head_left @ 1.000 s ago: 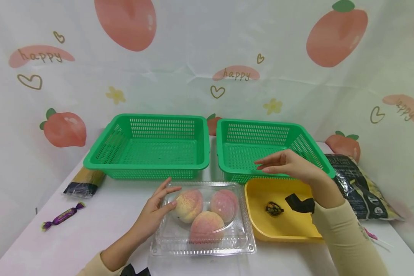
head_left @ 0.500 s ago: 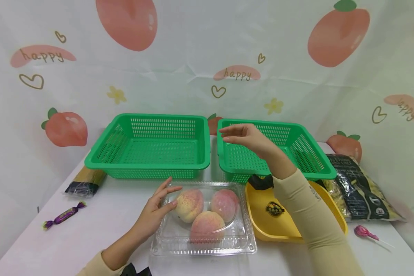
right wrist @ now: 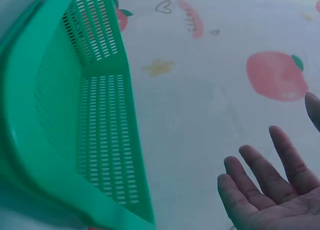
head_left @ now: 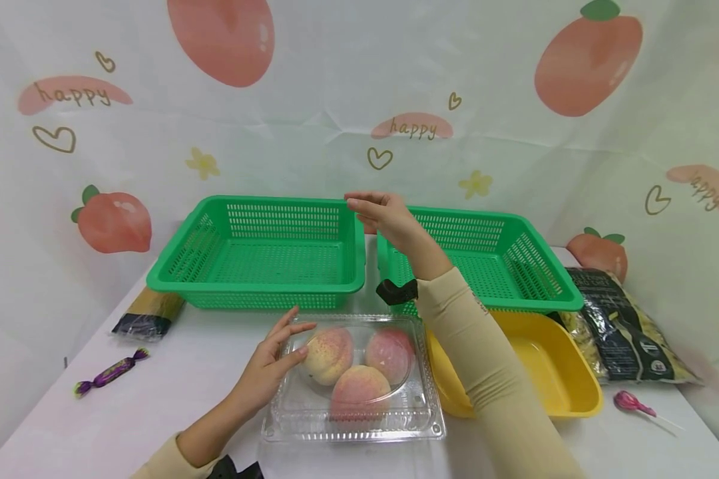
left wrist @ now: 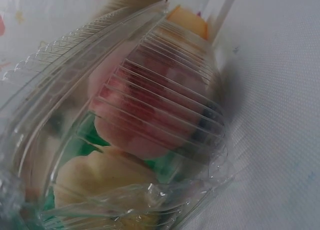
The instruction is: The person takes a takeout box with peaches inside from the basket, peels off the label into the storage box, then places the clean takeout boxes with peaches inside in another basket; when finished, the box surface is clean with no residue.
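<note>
A clear plastic clamshell box with 3 peaches inside lies at the front middle of the table. My left hand rests at its left side, fingers relaxed against the plastic. Seen close in the left wrist view, the ribbed box wall covers the peaches. My right hand is raised over the gap between the left green basket and the right green basket. Nothing is in it; the right wrist view shows its palm and loosely spread fingers.
Right of the box sits a yellow basin, partly covered by the right sleeve. A lollipop and a black food bag lie farther right. On the left are a wrapped purple candy and a small brown packet.
My right hand has swept left and farther away, from above the yellow basin and right basket to between the two baskets. The lollipop came into view from behind the sleeve. My left hand stayed put.
</note>
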`<state>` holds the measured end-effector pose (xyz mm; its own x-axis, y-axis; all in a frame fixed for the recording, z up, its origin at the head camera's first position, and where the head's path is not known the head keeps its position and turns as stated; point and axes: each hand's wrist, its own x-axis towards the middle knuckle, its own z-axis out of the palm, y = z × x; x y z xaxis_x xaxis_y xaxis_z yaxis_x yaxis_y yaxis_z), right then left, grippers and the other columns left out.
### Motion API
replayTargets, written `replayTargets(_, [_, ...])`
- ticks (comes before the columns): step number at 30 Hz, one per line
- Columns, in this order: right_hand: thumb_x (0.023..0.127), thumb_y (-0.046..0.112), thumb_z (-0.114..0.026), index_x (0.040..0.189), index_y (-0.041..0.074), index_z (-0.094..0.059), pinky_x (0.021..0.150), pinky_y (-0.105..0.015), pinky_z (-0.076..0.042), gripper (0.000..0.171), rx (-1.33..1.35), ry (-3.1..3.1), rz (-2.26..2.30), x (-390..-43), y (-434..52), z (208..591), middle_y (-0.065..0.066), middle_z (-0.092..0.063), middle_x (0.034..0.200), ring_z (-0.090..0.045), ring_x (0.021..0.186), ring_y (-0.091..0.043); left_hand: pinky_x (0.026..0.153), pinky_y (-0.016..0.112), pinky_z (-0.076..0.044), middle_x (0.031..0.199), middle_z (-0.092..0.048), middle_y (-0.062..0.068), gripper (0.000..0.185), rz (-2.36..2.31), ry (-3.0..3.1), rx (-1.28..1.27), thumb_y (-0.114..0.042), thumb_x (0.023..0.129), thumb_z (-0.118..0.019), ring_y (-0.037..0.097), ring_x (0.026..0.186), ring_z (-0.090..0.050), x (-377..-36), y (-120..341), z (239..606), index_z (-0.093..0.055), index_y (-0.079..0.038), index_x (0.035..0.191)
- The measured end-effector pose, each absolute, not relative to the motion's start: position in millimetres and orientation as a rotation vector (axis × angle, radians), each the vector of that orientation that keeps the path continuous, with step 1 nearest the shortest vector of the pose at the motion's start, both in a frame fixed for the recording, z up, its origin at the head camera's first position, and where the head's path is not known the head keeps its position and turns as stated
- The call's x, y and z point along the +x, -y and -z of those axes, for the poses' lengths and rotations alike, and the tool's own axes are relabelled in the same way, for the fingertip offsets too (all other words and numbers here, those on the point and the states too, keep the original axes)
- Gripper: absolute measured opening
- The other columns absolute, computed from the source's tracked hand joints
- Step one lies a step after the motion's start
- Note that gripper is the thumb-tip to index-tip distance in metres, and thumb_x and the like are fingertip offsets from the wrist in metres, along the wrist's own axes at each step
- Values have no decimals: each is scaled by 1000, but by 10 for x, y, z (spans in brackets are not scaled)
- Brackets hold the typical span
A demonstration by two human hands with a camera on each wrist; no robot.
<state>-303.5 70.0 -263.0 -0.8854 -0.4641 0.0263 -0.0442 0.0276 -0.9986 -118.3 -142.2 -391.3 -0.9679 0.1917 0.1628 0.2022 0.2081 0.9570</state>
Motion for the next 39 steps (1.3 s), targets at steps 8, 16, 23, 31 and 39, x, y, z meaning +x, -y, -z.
replayTargets(8, [91,31,-60,127,14,-56,112,-51,-27,40,-270,-2110,1953,-3274,-481,2762,-3,-43,144,-29,141,-25,109,66,-5,155,-11,19,37,1957,2434,-406,-12,93,-54,40,143,1,-1180,1421,3904,-51,0,128])
replayTargets(16, [87,38,-63,121,17,-60,107,-53,-33,40,-69,-2213,2013,-3434,-331,2847,0,-41,143,-30,139,-24,109,66,-6,155,-11,18,38,1957,2415,-415,-12,93,-54,41,143,1,-1178,1423,3917,-52,0,129])
replayTargets(23, [86,35,-65,128,14,-56,111,-45,-32,47,-64,-2282,2043,-3518,-265,2981,-3,-45,141,-34,136,-23,109,66,-6,155,-11,18,37,1966,2406,-423,-12,93,-54,40,143,2,-1181,1425,3931,-51,-1,129])
replayTargets(31, [88,21,-65,132,15,-53,112,-46,-30,47,-12,-2362,1866,-3554,-281,3143,-6,-28,152,-27,140,-27,105,71,-10,156,-12,14,42,1807,2469,-365,-16,93,-55,41,143,-3,-1167,1385,3901,-49,-7,133])
replayTargets(39, [90,2,-55,140,10,-43,108,-39,-35,52,-129,-2413,1659,-3560,-280,3228,0,-13,158,-11,145,-26,101,75,-5,158,5,13,70,1852,2595,-171,-25,90,-59,45,142,4,-993,1444,3836,-22,-22,149])
